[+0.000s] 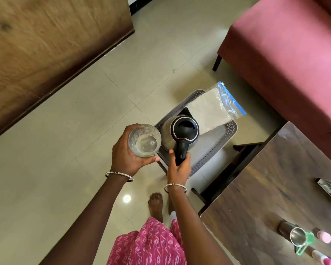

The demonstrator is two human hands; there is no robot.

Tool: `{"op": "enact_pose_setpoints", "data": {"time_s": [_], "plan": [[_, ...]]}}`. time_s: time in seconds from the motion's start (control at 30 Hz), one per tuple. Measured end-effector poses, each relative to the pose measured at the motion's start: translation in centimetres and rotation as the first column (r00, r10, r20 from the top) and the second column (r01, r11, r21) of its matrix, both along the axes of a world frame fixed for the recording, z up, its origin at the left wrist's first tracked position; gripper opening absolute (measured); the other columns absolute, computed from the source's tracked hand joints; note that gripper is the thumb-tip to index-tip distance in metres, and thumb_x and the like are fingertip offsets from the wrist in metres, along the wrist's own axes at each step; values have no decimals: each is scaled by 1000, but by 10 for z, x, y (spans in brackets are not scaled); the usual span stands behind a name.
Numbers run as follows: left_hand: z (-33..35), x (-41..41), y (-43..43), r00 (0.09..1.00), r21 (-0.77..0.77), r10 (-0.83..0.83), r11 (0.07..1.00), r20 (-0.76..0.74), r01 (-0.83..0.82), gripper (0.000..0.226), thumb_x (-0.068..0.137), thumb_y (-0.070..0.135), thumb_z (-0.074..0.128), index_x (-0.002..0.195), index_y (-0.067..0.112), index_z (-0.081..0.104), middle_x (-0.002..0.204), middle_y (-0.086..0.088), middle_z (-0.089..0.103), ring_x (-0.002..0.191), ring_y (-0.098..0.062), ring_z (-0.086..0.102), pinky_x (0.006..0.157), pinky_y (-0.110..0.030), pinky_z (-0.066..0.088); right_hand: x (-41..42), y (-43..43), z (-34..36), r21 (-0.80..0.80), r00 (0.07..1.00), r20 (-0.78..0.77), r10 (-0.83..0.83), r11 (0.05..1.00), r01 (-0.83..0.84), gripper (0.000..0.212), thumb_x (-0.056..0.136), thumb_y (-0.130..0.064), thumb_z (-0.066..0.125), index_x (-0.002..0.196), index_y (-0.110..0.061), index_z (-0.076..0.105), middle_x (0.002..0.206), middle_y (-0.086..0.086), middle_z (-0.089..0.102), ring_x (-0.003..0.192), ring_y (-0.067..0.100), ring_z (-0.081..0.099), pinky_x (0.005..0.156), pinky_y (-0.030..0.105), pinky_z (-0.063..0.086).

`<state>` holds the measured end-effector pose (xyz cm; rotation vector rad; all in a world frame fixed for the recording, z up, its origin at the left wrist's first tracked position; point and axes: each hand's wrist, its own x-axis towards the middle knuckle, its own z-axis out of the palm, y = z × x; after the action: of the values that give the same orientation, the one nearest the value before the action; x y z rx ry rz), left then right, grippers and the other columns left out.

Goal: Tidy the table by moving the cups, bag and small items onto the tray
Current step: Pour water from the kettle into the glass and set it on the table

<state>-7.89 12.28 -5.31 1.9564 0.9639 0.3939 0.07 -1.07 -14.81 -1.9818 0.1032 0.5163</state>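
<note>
Clear ribbed glass cup (144, 140) held upright in the left hand (127, 152), fingers wrapped around its wall from the left and thumb pressed along the near rim; a trace of pale residue at the bottom. Just beside it to the right, a steel electric kettle with black lid and black handle (182, 135), gripped at the handle by the right hand (179, 167), fingers closed fully around it, kettle body over the near-left end of a grey perforated plastic tray (214, 148); whether resting on the tray or lifted just above, cannot tell. On the far end of that tray, a clear zip bag with a blue seal strip and white contents (212, 109), its sealed end hanging past the tray edge. Tray low over the pale tiled floor (65, 131). Thin silver bangles on both wrists. To the right, a dark wooden table (271, 188) carrying a steel cup (294, 235), a green plastic strainer (307, 243) touching it, and a small pink-topped item (324, 237) nearby. Beyond, a maroon upholstered sofa (285, 54); at upper left, a brown wooden panel (46, 44).
</note>
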Motion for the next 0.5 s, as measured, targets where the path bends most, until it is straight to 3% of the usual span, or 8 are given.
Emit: {"op": "enact_pose_setpoints", "data": {"time_s": [0.07,0.13,0.2,0.27,0.33,0.43,0.5], "plan": [[4,-1,-4,1000,6,-5,1000,-1,5,98,35,38,98,120,25,50,113,25,55,101,7,52,88,0,39,0,-3,2,-40,999,-15,37,998,-37,31,88,-45,67,97,-18,54,73,-7,56,63,1,49,62,30,44],[11,-2,-9,1000,10,-10,1000,0,10,98,35,38,98,120,27,50,111,31,53,100,7,52,86,1,39,4,-6,8,-59,996,-48,81,995,-83,33,89,-44,68,100,-15,55,77,0,59,69,13,53,65,34,45],[19,-3,-15,1000,9,-18,1000,1,18,97,35,38,98,119,28,50,110,29,55,99,5,54,85,0,39,9,-9,17,-86,984,-97,152,983,-160,36,89,-43,69,103,-12,55,83,4,62,75,22,56,63,31,43],[30,-3,-23,999,10,-34,999,0,34,97,34,40,97,118,28,50,111,24,58,98,3,55,85,-2,40,17,-17,34,-118,976,-118,183,973,-197,41,86,-46,71,104,-13,55,88,2,63,76,19,58,60,24,41],[41,-3,-33,998,4,-57,998,7,57,97,34,41,97,118,29,51,112,20,61,100,0,58,85,-3,41,26,-32,55,-125,986,-90,140,981,-151,45,82,-46,75,108,-13,57,96,2,64,84,16,59,69,22,43],[57,-1,-50,993,-5,-115,993,30,115,96,34,43,96,117,34,50,115,18,62,103,-3,60,86,-2,41,37,-64,94,-93,993,-27,113,989,-116,37,85,-30,75,113,-11,60,105,6,66,97,19,63,83,27,48],[68,1,-66,985,5,-168,986,36,168,94,35,46,95,116,37,49,115,21,61,104,-2,60,87,-5,44,41,-90,122,-51,978,-3,207,977,-207,26,87,-16,72,111,-10,64,105,5,70,98,20,66,87,31,55]]}}
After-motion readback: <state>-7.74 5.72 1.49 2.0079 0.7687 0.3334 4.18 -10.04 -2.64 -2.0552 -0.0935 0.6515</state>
